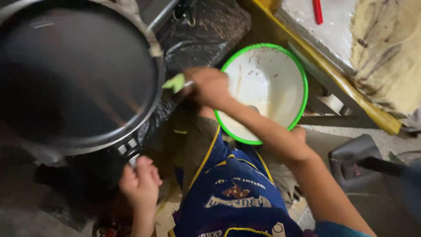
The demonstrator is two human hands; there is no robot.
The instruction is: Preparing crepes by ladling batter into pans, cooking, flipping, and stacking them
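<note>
A big round dark pan (pixel 74 74) is held tilted at upper left, rim gripped below by the closed left hand (pixel 139 182). A white bowl (pixel 263 87), green-rimmed and smeared, sits right of it. A green scrap (pixel 174 82) is pinched at the pan's edge by the right hand (pixel 209 85).

- The scene is seen through a single camera worn on the head, so no second view is shared.
- The view is aimed steeply downward, past the person's own lap to the floor.
- The hands are seen from close above: the left hand (pixel 139 182) low in frame, the right hand (pixel 209 86) near the centre.
</note>
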